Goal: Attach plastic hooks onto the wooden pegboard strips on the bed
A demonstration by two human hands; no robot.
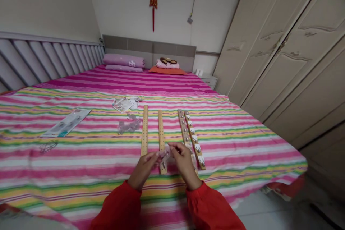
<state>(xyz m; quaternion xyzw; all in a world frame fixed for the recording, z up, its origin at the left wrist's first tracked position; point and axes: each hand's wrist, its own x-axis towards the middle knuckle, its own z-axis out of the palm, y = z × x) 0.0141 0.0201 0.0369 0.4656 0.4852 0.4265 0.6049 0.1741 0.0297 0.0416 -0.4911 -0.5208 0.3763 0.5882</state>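
Note:
Both hands pinch a small clear plastic bag (166,151) with something small and shiny in it, too small to name. My left hand (145,167) grips its left side, fingers closed. My right hand (183,160) holds the upper right edge between thumb and fingers. Beneath the bag lies a narrow wooden strip (161,125) with holes; a small metal piece (163,165) sits at its near end. Another holed wooden strip (145,125) lies to the left. To the right are a strip with small metal pieces (183,125) and a strip bearing white round pieces (194,138).
Left of the strips are small clear bags (129,125), with white packaging (126,104) beyond. A flat blister pack (67,123) and thin wire-like loops (48,146) lie farther left. Everything rests on a striped bedsheet (88,172). A wardrobe (285,57) stands right of the bed.

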